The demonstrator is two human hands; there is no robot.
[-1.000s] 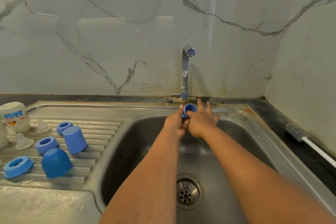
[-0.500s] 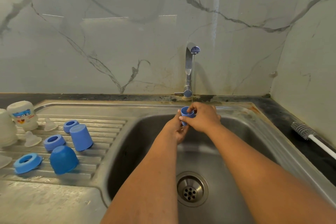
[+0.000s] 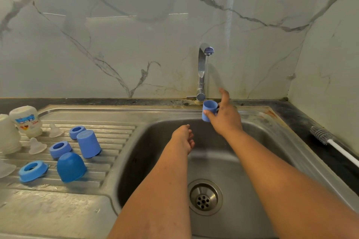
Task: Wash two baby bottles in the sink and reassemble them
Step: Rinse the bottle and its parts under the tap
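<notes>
Right hand (image 3: 225, 120) is up at the back of the sink (image 3: 136, 161), just right of centre frame, pinching a small blue cap (image 3: 209, 110) between thumb and fingers, forefinger sticking straight up toward the wall. The cap sits right below the tap (image 3: 203, 68), and a thin stream looks to be running down toward it. Left hand (image 3: 183, 137) hangs over the basin a little lower and to the left, fingers loosely curled, holding nothing.

That cap looks like light, stiff plastic: no weight to it, and wet, so I'd expect it to be slippery. A grip round the side wall, as it has now, seems the safest hold; the rim would be easier to lose.

Over on the draining board (image 3: 116, 196), left of frame, the rest waits: a taller blue cap (image 3: 88, 143) upside down, a rounder blue cap (image 3: 71, 167) below it, three blue rings (image 3: 33, 170), clear teats (image 3: 37, 145), and two pale bottles (image 3: 26, 120) at the far left edge. The teats look soft and floppy, and are probably best held by the base flange. A brush (image 3: 322, 136) lies on the dark counter at right.
</notes>
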